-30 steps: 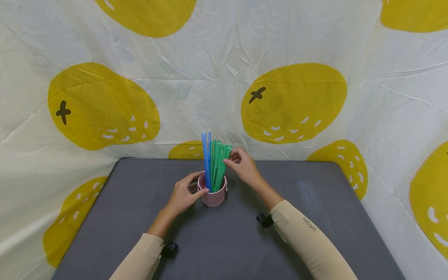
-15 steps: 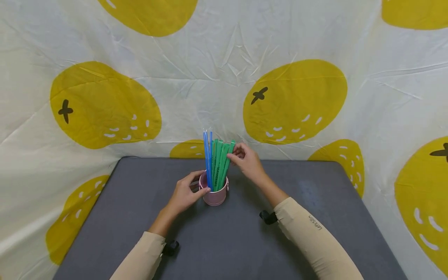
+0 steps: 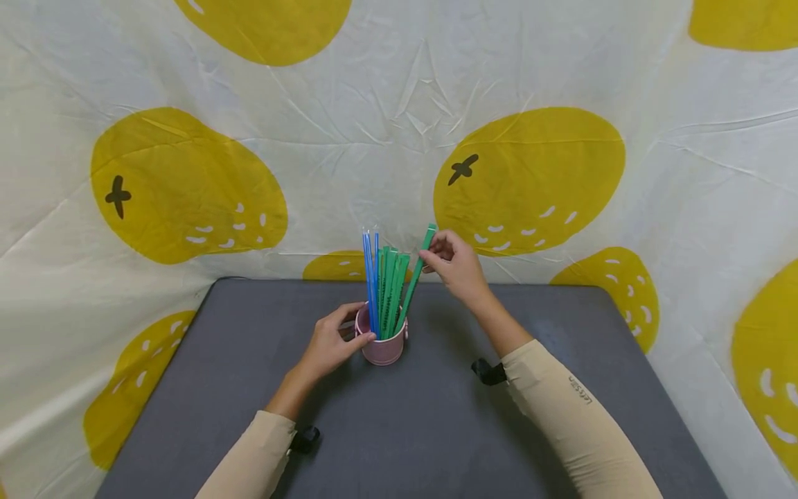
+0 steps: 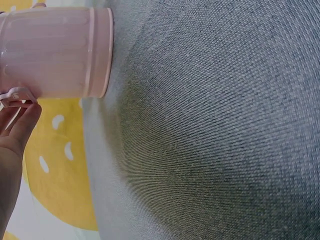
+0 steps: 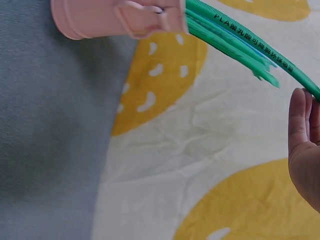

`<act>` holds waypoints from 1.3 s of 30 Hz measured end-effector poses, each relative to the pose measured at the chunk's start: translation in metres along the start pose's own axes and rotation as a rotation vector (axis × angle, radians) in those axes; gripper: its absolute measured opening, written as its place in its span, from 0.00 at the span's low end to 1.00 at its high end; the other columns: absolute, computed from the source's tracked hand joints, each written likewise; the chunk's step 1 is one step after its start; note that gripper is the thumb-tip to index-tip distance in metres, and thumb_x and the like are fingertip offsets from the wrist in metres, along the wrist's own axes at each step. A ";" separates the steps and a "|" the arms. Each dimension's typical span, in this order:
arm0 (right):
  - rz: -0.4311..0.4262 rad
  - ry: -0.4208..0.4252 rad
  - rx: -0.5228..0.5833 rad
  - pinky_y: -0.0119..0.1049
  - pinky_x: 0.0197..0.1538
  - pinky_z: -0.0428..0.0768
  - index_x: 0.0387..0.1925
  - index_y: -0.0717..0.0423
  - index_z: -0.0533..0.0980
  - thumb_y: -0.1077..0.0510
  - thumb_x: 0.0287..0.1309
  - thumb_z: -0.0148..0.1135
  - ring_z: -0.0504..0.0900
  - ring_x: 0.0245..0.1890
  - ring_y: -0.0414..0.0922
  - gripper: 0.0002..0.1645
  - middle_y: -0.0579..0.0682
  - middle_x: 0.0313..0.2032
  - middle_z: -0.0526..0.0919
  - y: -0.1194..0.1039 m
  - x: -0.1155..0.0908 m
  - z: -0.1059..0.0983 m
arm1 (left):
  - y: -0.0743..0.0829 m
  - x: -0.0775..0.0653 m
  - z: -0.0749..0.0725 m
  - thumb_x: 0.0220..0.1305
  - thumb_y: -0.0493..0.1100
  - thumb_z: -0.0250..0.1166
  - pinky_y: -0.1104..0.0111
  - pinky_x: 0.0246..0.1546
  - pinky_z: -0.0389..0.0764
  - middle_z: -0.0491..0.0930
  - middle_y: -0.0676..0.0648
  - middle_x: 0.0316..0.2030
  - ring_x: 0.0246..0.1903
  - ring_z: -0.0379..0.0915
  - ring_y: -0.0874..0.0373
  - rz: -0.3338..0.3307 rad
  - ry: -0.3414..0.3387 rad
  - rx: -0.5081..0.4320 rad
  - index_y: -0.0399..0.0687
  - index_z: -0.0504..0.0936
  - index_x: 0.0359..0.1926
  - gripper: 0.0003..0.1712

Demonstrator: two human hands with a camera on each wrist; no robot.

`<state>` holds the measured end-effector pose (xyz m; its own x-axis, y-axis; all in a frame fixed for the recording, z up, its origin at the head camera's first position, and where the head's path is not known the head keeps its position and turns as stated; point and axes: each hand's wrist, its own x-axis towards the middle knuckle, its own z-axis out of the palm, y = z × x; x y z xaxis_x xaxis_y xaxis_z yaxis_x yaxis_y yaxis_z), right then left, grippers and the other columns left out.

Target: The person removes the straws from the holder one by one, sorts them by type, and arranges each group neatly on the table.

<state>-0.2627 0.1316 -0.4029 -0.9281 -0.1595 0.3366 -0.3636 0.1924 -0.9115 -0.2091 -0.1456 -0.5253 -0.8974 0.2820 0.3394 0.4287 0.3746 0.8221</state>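
Landmark: pink bucket (image 3: 382, 353), standing on desk (image 3: 405, 430). Left hand (image 3: 330, 343) grips its rim at the left side; right hand (image 3: 458, 267) pinches one green straw (image 3: 411, 290), lower end inside bucket, tip leaning right, higher than the other green straws (image 3: 389, 294). Judged best: slide it along its own lean, bucket braced, so neighbours don't drag. Desk's back edge and patterned cloth (image 3: 361, 180) lie behind bucket; more room to its right and front

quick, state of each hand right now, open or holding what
Left hand: closed, holding the pink bucket at its rim.
Right hand: closed, pinching a green straw whose lower end is inside the bucket.
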 end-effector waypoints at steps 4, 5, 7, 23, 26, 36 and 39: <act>-0.021 0.002 0.028 0.34 0.39 0.91 0.48 0.69 0.72 0.65 0.69 0.65 0.85 0.32 0.47 0.14 0.60 0.38 0.79 -0.009 0.004 -0.007 | -0.001 0.001 0.000 0.57 0.47 0.80 0.49 0.52 0.87 0.83 0.40 0.58 0.57 0.82 0.44 0.003 0.002 -0.014 0.46 0.79 0.65 0.36; -0.028 -0.002 0.032 0.35 0.39 0.91 0.48 0.69 0.71 0.65 0.69 0.64 0.85 0.32 0.46 0.14 0.60 0.38 0.79 -0.011 0.005 -0.008 | -0.001 0.001 0.000 0.57 0.47 0.80 0.48 0.52 0.87 0.83 0.40 0.58 0.57 0.82 0.43 0.003 0.002 -0.020 0.46 0.79 0.65 0.36; -0.041 -0.008 0.039 0.35 0.40 0.91 0.48 0.69 0.71 0.65 0.70 0.64 0.85 0.33 0.48 0.13 0.59 0.37 0.79 -0.014 0.007 -0.011 | -0.002 0.001 0.000 0.57 0.45 0.80 0.45 0.52 0.87 0.83 0.38 0.58 0.57 0.82 0.41 0.004 0.002 -0.034 0.45 0.78 0.65 0.36; -0.079 0.011 0.092 0.34 0.41 0.91 0.52 0.69 0.74 0.64 0.71 0.62 0.84 0.36 0.40 0.14 0.49 0.38 0.80 -0.032 0.014 -0.041 | 0.001 0.005 -0.005 0.58 0.49 0.79 0.48 0.53 0.87 0.82 0.41 0.59 0.58 0.82 0.44 0.002 -0.022 0.004 0.45 0.77 0.66 0.37; -0.073 0.022 0.082 0.34 0.41 0.91 0.53 0.69 0.75 0.63 0.71 0.62 0.85 0.36 0.39 0.15 0.51 0.39 0.81 -0.028 0.012 -0.047 | 0.001 0.004 -0.005 0.58 0.49 0.79 0.50 0.52 0.87 0.82 0.41 0.59 0.57 0.82 0.44 0.008 -0.023 0.012 0.45 0.77 0.66 0.37; 0.035 0.039 0.033 0.37 0.43 0.91 0.57 0.69 0.76 0.59 0.72 0.63 0.86 0.37 0.37 0.19 0.51 0.38 0.82 -0.002 0.001 -0.061 | 0.003 0.002 -0.002 0.58 0.48 0.79 0.50 0.51 0.87 0.82 0.40 0.59 0.57 0.83 0.43 0.008 -0.022 0.024 0.42 0.77 0.65 0.37; 0.064 0.041 0.035 0.38 0.44 0.91 0.58 0.67 0.77 0.58 0.71 0.64 0.87 0.38 0.38 0.20 0.48 0.38 0.83 0.010 -0.004 -0.061 | 0.001 0.002 -0.002 0.58 0.48 0.79 0.48 0.51 0.87 0.82 0.40 0.59 0.57 0.82 0.43 0.003 -0.023 0.019 0.42 0.78 0.65 0.37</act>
<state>-0.2670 0.1932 -0.3989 -0.9520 -0.1076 0.2866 -0.3015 0.1671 -0.9387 -0.2104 -0.1461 -0.5227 -0.8933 0.3036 0.3314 0.4338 0.3902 0.8121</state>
